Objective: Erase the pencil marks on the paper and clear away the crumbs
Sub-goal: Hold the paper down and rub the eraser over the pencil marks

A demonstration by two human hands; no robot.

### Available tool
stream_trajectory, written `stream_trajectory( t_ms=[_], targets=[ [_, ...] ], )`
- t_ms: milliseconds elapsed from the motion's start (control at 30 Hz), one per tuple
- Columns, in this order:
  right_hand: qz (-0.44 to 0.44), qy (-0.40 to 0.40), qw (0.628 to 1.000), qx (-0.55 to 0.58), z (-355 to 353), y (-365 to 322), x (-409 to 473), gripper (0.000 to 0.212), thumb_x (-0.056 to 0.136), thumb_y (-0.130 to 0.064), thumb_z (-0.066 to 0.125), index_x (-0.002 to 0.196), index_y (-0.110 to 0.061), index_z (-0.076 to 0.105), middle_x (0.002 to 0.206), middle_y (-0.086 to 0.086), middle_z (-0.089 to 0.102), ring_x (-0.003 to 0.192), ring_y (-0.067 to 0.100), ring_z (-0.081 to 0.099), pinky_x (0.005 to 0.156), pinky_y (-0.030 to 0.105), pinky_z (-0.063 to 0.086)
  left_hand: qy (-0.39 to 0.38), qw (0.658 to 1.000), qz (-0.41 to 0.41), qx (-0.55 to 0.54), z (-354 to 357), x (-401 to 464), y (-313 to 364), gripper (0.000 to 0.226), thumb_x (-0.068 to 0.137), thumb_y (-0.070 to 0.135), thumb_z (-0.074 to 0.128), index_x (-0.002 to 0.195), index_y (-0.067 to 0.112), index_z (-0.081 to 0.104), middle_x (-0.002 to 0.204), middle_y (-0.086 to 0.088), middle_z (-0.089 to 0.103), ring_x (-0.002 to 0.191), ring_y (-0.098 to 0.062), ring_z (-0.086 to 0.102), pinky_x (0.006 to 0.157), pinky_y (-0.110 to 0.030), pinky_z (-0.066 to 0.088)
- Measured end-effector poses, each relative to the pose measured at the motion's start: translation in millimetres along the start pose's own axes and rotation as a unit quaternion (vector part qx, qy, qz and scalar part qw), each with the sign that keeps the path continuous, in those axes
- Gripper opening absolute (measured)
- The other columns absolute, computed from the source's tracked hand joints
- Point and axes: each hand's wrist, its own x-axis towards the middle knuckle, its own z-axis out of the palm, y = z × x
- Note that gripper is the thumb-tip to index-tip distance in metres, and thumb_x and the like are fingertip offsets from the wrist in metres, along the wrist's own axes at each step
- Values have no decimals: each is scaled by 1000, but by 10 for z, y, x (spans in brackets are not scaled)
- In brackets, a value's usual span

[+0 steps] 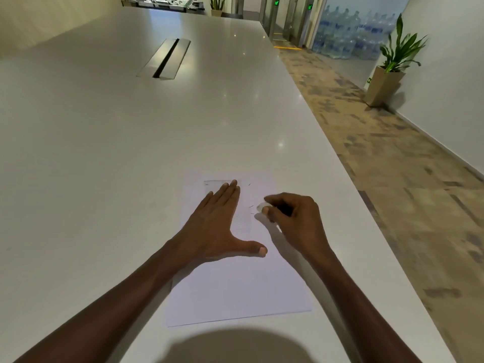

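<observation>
White eraser [260,207] pinched in right hand [293,218] between thumb and forefinger, its tip down on the paper [235,289] by a few short pencil marks [251,206]. Looks small and rubbery, light, grippy on the page; best held low near the working end, as it is now, so it doesn't bend or roll. The other fingers curl in; a dark patch inside the palm could be shadow or part of the eraser, can't tell.

Paper is a single white sheet, lying flat on the white table [104,153] close to the near right edge. Thin, floppy, likely to slide or crease under rubbing. So it needs pinning, not lifting. Left hand [217,226] does that: flat, fingers straight and together, thumb spread wide, pressing the sheet just left of the marks. A faint rectangular outline [220,182] shows under the fingertips, maybe drawn or a sheet beneath, unclear. Another stray mark [249,184] sits farther up. Crumbs too small to see.

Around: long glossy tabletop, metal cable hatch [167,58] well away up the middle. Carpeted floor on the right, potted plant [390,72] by the wall, stacked water bottles [345,35] behind glass. Nothing stands near the sheet. The table edge to the right is close, so swept crumbs would probably drop to the floor.
</observation>
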Motion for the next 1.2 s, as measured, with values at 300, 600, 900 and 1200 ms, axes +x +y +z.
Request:
stream_trajectory(
  t_ms=[300,600,900,1200],
  targets=[
    [151,-84,942,288,204,-108,90,9,95,1,60,89,8,60,73,18,55,72,31,54,76,42,48,-13,998,-2,56,14,-67,-61,144,51,104,32,154,13,-12,160,4,-22,147,-8,-20,122,-35,-4],
    [144,14,964,225,34,-72,327,15,92,-9,71,96,6,71,88,28,73,75,27,72,79,38,64,-17,997,-4,70,3,-68,-67,144,51,105,28,154,13,-15,160,4,-26,146,-9,-24,123,-37,-4],
    [48,-48,997,41,73,-4,-306,7,81,-11,80,81,-18,81,76,-4,77,71,9,73,71,30,60,-13,996,1,83,13,-64,-57,144,52,104,32,154,13,-13,160,3,-26,146,-9,-23,123,-38,-2],
    [-111,-52,987,-99,212,74,109,15,83,-8,70,72,2,72,67,11,70,65,18,65,65,39,52,-11,996,1,86,24,-47,-56,147,49,105,32,154,12,-12,161,1,-23,148,-12,-19,123,-39,-1]
  ],
)
